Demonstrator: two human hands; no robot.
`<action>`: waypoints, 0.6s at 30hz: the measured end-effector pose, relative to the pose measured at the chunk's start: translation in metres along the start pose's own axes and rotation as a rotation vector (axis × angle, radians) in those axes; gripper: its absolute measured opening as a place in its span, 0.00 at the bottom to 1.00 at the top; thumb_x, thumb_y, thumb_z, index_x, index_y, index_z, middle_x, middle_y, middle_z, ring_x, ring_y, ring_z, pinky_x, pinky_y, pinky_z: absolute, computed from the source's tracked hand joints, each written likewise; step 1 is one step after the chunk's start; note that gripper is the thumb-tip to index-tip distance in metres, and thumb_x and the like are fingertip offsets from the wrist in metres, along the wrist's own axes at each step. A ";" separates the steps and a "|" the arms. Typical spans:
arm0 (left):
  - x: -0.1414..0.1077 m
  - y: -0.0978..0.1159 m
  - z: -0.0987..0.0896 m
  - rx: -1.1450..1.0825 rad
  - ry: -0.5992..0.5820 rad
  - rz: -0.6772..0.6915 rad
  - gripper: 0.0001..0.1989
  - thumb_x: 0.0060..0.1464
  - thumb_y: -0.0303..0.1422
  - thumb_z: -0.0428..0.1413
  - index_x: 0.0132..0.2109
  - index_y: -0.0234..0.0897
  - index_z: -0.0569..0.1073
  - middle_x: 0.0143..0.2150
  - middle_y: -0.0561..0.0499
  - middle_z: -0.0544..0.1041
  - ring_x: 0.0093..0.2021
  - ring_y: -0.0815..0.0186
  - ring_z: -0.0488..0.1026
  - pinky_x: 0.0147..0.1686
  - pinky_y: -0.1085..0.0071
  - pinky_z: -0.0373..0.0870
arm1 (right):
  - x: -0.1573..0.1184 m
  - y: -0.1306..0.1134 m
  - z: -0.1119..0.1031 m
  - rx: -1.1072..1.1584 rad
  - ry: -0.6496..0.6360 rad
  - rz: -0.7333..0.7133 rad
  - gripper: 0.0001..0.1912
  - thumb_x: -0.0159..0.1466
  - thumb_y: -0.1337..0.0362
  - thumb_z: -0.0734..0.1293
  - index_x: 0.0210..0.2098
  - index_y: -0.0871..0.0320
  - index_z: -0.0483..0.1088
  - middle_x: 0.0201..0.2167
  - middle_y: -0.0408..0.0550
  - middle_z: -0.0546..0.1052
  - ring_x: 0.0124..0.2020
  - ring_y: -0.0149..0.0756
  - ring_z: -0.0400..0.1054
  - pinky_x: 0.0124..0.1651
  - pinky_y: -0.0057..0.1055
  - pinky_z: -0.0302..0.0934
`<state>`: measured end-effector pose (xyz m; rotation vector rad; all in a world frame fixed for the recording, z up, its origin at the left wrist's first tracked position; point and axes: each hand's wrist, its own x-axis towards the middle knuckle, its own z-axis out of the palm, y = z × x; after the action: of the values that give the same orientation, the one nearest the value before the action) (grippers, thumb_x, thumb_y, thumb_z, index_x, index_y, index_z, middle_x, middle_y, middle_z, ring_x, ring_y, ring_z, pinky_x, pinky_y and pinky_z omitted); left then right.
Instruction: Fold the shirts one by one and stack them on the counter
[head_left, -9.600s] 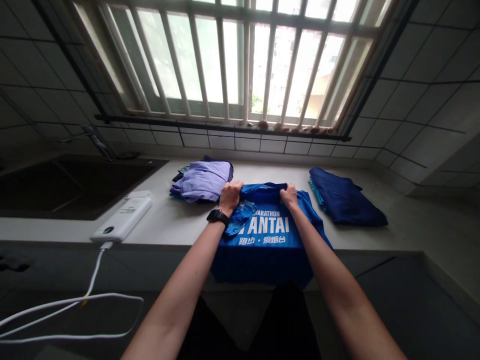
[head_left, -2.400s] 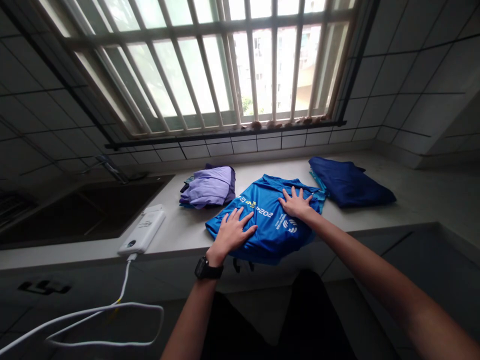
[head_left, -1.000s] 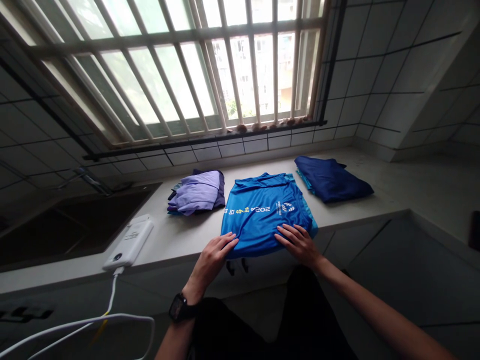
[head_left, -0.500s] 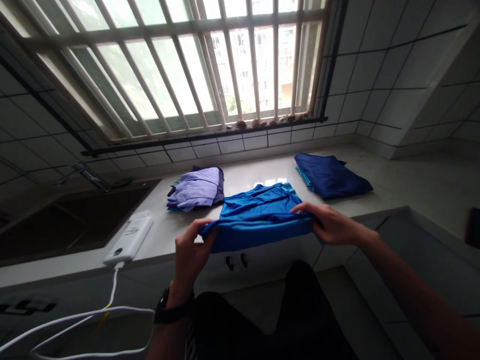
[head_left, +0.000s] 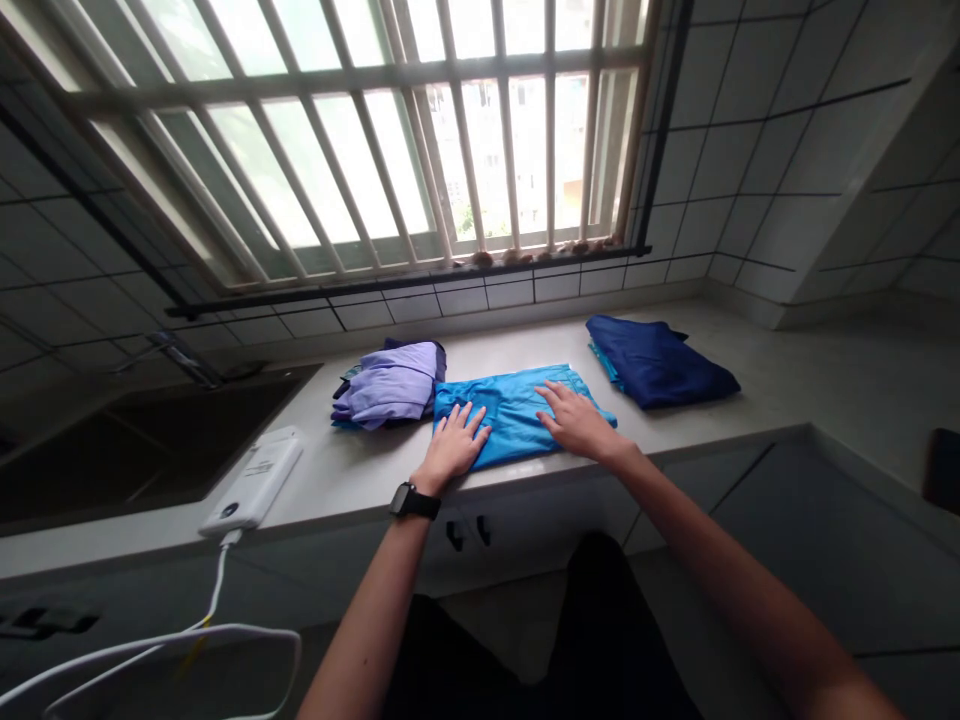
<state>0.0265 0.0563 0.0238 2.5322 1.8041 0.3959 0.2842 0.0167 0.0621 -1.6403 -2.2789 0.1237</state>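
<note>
Left hand (head_left: 452, 450) and right hand (head_left: 575, 420) lie open and flat, fingers spread, pressing on a folded blue shirt (head_left: 514, 412) on the desk (head_left: 352, 480). Folded lilac clothes (head_left: 390, 385) sit just beyond the left hand, folded navy clothes (head_left: 656, 362) beyond the right, and a white power bank (head_left: 251, 483) left of the left hand.

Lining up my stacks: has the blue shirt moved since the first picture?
Yes: the shirt has moved back, from overhanging the counter edge to lying behind it.

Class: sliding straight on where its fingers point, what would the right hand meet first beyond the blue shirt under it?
Past the folded blue shirt, the right hand would probably reach the tiled wall behind the countertop; the lavender garment seems left of that line, though depth is unclear.
</note>
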 end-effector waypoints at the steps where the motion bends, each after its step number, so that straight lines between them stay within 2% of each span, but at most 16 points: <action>1: -0.003 0.001 0.007 0.033 -0.025 0.000 0.25 0.71 0.40 0.49 0.71 0.40 0.68 0.75 0.39 0.64 0.76 0.47 0.57 0.71 0.47 0.60 | -0.001 0.000 0.012 -0.038 -0.060 0.054 0.29 0.76 0.57 0.56 0.73 0.58 0.60 0.75 0.60 0.60 0.76 0.55 0.53 0.72 0.58 0.54; 3: -0.008 0.003 0.012 0.075 -0.041 0.001 0.26 0.72 0.40 0.46 0.72 0.38 0.66 0.76 0.38 0.62 0.76 0.47 0.56 0.71 0.47 0.58 | -0.001 0.002 0.030 -0.113 -0.131 0.117 0.30 0.77 0.55 0.53 0.75 0.56 0.57 0.78 0.57 0.54 0.78 0.56 0.47 0.73 0.62 0.48; 5: -0.012 0.005 0.009 0.095 -0.052 -0.003 0.27 0.72 0.41 0.45 0.72 0.37 0.66 0.76 0.38 0.62 0.76 0.49 0.57 0.72 0.50 0.58 | 0.000 0.007 0.040 -0.157 -0.152 0.117 0.31 0.78 0.54 0.52 0.77 0.55 0.54 0.79 0.54 0.50 0.79 0.55 0.44 0.75 0.63 0.44; 9: -0.026 0.017 -0.004 0.127 -0.054 -0.079 0.28 0.72 0.44 0.46 0.72 0.39 0.67 0.75 0.38 0.64 0.73 0.48 0.63 0.68 0.51 0.63 | 0.008 0.029 0.041 -0.139 -0.186 0.035 0.32 0.78 0.50 0.50 0.77 0.50 0.52 0.79 0.49 0.48 0.79 0.52 0.41 0.76 0.60 0.42; 11: -0.040 0.033 -0.006 0.159 -0.051 -0.141 0.30 0.71 0.47 0.47 0.72 0.38 0.67 0.73 0.36 0.66 0.70 0.46 0.65 0.65 0.49 0.66 | 0.019 0.042 0.037 -0.115 -0.197 -0.036 0.32 0.77 0.49 0.52 0.77 0.49 0.54 0.79 0.47 0.49 0.79 0.50 0.41 0.77 0.56 0.41; 14: -0.064 0.068 -0.006 0.215 -0.011 -0.187 0.35 0.69 0.50 0.48 0.71 0.28 0.67 0.68 0.28 0.71 0.66 0.41 0.68 0.61 0.48 0.68 | 0.044 0.058 0.031 -0.075 -0.199 -0.137 0.30 0.76 0.51 0.57 0.75 0.50 0.60 0.78 0.49 0.54 0.79 0.49 0.44 0.77 0.51 0.44; 16: -0.077 0.093 -0.007 0.229 0.021 -0.190 0.39 0.68 0.54 0.48 0.68 0.21 0.69 0.62 0.25 0.75 0.61 0.39 0.71 0.57 0.48 0.70 | 0.061 0.059 0.028 -0.042 -0.172 -0.191 0.27 0.76 0.54 0.60 0.70 0.55 0.66 0.75 0.55 0.61 0.77 0.51 0.49 0.77 0.53 0.45; 18: -0.087 0.110 -0.012 0.206 0.032 -0.167 0.40 0.67 0.57 0.48 0.61 0.20 0.75 0.54 0.26 0.78 0.55 0.40 0.74 0.52 0.49 0.72 | 0.072 0.053 0.026 0.009 -0.103 -0.236 0.22 0.76 0.60 0.61 0.64 0.60 0.72 0.72 0.60 0.67 0.75 0.53 0.54 0.75 0.58 0.45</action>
<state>0.0998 -0.0630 0.0343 2.4842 2.1532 0.2595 0.3035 0.1045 0.0392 -1.3765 -2.5258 0.1648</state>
